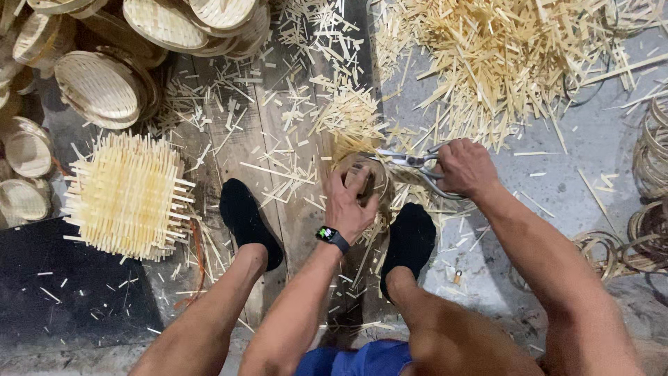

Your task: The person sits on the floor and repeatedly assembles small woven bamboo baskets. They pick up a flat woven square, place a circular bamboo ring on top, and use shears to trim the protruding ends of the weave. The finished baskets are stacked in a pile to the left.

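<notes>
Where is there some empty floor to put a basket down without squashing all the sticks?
The dark mat below the square woven panel is mostly bare, with only a few slivers. The grey floor beyond the right hand is fairly open too, bordered by bamboo rings. The strip pile, the stacked baskets and around the left hand are crowded.
</notes>
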